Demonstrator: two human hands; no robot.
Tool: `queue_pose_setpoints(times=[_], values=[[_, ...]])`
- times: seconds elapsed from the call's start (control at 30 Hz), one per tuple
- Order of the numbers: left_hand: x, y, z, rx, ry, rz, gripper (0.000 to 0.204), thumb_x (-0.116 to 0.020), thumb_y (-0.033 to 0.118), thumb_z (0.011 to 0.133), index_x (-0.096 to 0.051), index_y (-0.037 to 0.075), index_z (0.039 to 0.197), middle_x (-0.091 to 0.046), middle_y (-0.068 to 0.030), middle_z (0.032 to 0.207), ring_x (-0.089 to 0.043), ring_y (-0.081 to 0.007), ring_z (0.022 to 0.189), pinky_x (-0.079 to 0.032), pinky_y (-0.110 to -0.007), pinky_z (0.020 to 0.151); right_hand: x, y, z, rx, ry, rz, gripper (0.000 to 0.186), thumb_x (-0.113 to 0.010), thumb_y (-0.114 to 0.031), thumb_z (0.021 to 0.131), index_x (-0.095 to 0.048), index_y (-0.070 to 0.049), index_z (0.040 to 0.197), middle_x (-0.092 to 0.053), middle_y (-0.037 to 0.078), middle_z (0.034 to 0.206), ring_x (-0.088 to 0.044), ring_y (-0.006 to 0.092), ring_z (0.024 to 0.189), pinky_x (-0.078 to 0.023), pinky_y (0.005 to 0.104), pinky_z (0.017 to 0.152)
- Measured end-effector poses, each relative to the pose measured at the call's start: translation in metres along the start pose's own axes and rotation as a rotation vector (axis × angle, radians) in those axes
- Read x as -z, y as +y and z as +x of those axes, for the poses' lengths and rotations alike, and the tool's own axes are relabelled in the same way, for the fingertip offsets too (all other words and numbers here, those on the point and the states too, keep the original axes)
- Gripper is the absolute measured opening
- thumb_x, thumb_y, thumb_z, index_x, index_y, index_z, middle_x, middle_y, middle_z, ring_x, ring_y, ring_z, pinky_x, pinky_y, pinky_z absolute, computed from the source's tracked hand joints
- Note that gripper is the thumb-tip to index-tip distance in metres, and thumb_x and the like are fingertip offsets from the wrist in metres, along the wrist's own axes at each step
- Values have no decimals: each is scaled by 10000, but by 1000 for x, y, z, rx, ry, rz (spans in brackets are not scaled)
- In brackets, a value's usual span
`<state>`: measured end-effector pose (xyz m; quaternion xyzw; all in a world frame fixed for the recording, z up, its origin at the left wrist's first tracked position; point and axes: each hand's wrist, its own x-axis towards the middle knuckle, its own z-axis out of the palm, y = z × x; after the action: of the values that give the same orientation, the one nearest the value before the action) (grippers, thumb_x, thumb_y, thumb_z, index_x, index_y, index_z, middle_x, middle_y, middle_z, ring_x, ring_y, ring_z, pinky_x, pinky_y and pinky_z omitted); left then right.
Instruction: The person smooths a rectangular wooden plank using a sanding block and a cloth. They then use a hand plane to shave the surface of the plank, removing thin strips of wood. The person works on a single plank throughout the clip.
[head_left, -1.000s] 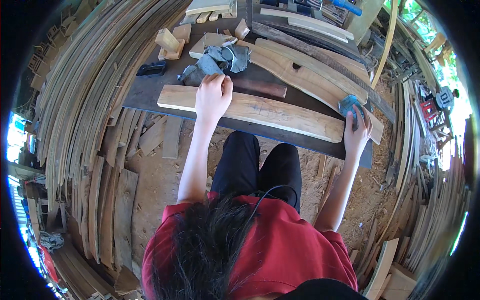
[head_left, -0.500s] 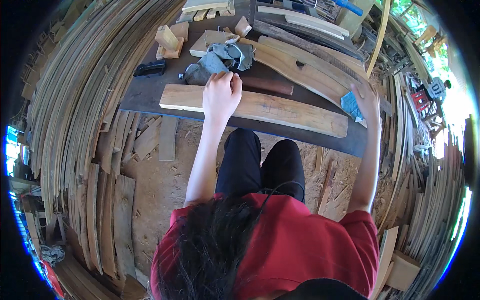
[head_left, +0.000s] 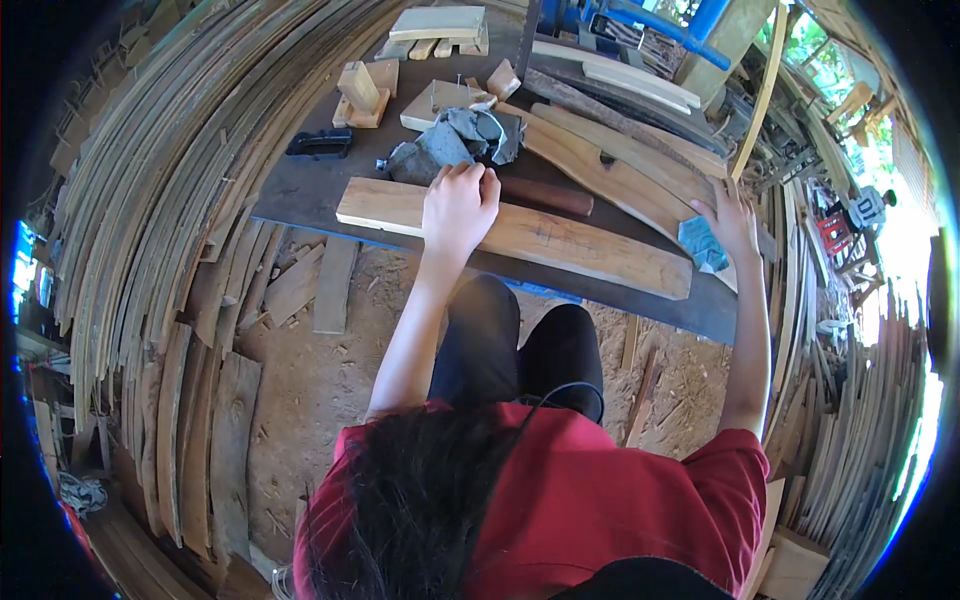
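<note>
My left hand (head_left: pixel 461 212) is closed over a long, slightly curved wooden board (head_left: pixel 560 235) near the table's front edge. Its fingers curl past the board's far side, where their tips are hidden. My right hand (head_left: pixel 733 222) is open beyond the board's right end, over the ends of other planks, thumb and fingers apart. Close to it lies a blue sheet (head_left: pixel 703 245), perhaps sandpaper. Just past my left hand sits a crumpled grey-blue cloth (head_left: pixel 440 145), and a reddish-brown wooden bar (head_left: pixel 545 195) lies behind the board.
The dark table (head_left: pixel 290 195) also bears a black clamp-like tool (head_left: pixel 320 144), a small wooden block piece (head_left: pixel 360 90) and several curved planks (head_left: pixel 585 145). Blue metal parts (head_left: pixel 690 40) stand at the back right. Stacked timber strips (head_left: pixel 170 190) crowd the left side.
The head view has shifted, so the table appears lower. My left hand stays on the board. My right hand, smeared before, now shows clearly with its fingers apart, still by the blue sheet.
</note>
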<state>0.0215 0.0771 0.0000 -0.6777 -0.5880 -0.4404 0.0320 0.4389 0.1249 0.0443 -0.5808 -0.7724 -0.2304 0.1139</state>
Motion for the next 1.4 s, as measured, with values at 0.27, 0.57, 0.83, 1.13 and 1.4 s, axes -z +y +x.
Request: queue_pose_setpoints(times=[0.27,0.57,0.83,1.13,1.4], values=[[2,3,1,49,-38,-9,260,-524,190,876,-536,6,693,-606,-160,761,-584,-364,755,-476,-467,668,39,-27,-12,-34,148,-207,474,-603,-472,833,-578,-58,1063,-586,126,1059,-643,278,811,-536,386,706],[4,3,-1,41,5,27,215,-553,160,833,-573,17,674,-614,-141,729,-594,-329,717,-496,-439,656,66,-29,-76,-316,278,-9,453,-570,-401,882,-544,-55,1174,-628,139,1066,-634,305,923,-517,410,745],[4,-1,3,115,36,-153,230,-542,173,863,-585,1,715,-617,-144,695,-615,-285,672,-482,-393,612,39,-71,-148,-859,555,925,597,-453,-392,950,-353,33,1358,-464,266,1285,-473,371,1186,-382,461,990],[21,-80,81,337,68,-140,368,-567,365,831,-643,26,952,-665,-162,917,-644,-305,909,-485,-392,814,60,-124,-163,-668,167,1526,789,-734,-219,755,-304,17,1373,-480,168,1234,-513,258,1102,-427,393,939],[-14,-110,118,425,-391,212,947,-572,695,731,-431,-49,1299,-451,-275,1327,-389,-365,1292,-310,-409,1070,83,-176,-154,-535,-166,1964,614,-688,-264,780,-398,60,1213,-603,172,946,-643,254,759,-532,366,681]])
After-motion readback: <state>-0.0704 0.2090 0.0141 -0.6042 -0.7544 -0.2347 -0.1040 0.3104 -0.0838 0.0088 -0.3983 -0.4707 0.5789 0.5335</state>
